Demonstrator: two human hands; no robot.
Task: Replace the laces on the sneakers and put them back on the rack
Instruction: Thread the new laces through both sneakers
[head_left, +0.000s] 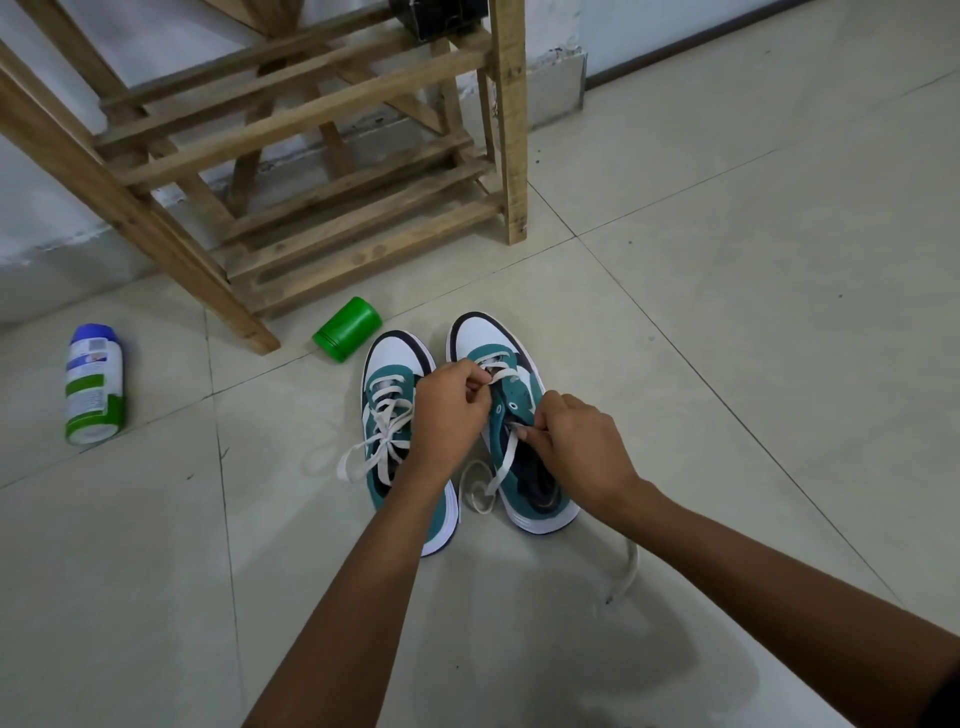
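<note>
My left hand (451, 400) and right hand (574, 441) both pinch the flat cream cotton lace (503, 465) over the teal-and-white canvas sneaker (519, 415) beneath my fingers (soft, floppy stuff; probably best gripped near its tip).

Two sneakers (457, 426) side by side before the rack (311, 156) — cap (347, 328) between, bottle (93, 384) probably lying, far left.

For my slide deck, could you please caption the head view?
Both hands, left and right, thread a white lace through the right sneaker beside its laced mate.
</note>
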